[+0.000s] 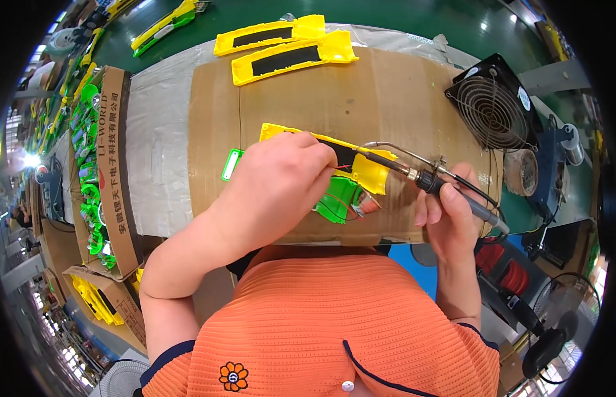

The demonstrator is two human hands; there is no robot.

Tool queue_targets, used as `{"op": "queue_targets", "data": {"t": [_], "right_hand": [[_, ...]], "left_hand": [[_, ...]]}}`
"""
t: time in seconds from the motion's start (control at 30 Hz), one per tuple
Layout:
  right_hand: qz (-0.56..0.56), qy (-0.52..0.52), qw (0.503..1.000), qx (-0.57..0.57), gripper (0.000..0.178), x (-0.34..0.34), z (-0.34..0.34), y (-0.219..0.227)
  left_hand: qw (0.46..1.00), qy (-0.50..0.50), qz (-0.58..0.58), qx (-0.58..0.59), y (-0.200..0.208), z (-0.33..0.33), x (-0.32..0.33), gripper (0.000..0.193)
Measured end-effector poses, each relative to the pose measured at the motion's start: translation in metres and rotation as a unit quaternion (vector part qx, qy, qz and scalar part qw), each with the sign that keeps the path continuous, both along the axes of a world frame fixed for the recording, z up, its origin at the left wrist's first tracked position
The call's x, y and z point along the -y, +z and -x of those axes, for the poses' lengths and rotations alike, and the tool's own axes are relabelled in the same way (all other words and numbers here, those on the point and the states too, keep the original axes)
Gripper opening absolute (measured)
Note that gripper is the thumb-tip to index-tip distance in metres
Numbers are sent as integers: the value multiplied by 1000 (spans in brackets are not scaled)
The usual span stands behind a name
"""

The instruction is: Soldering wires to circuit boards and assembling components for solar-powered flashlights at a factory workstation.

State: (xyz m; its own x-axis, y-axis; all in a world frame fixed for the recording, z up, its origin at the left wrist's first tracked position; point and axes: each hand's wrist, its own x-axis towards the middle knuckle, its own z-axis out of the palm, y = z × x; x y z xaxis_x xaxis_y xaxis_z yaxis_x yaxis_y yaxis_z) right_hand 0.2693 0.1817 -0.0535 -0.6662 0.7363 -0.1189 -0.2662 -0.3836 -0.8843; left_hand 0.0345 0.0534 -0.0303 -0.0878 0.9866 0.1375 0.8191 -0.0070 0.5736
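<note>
My right hand (453,215) is closed round the handle of a soldering iron (428,182), with a thin curved metal feed tube (400,149) clamped alongside. The iron points left, its tip over a yellow plastic housing shell (373,173) with a black strip inside. Over the shell's left part, my left hand (278,175) is closed in a pinch at a thin red wire (342,166); the hand hides some of the shell. Just below lies a green plastic part (338,200) with thin wires and a round silvery-red end piece (367,204). A small green-framed piece (232,165) sits left of my wrist.
Two yellow shells (291,59) lie at the far side of the cardboard sheet (400,86). A black fan (496,102), a solder spool (521,172) and a blue box (551,165) stand right. On the left is a carton (116,178) of green parts (89,172).
</note>
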Motion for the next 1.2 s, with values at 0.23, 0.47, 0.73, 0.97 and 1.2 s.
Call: {"op": "queue_targets", "data": {"t": [0.23, 0.47, 0.73, 0.97, 1.2], "right_hand": [[-7, 58, 997, 49, 16, -11, -4, 2], [-25, 79, 991, 104, 18, -12, -3, 2], [-42, 77, 991, 102, 17, -8, -4, -1], [-51, 60, 993, 93, 18, -4, -7, 0], [-37, 2, 999, 6, 16, -1, -9, -8]], "left_hand": [[996, -4, 46, -71, 8, -2, -10, 7], [994, -16, 41, -97, 6, -1, -17, 7], [992, -16, 52, -111, 8, -3, -20, 10], [992, -18, 48, -112, 11, -3, -23, 14], [991, -13, 69, -116, 11, -4, -23, 14]]}}
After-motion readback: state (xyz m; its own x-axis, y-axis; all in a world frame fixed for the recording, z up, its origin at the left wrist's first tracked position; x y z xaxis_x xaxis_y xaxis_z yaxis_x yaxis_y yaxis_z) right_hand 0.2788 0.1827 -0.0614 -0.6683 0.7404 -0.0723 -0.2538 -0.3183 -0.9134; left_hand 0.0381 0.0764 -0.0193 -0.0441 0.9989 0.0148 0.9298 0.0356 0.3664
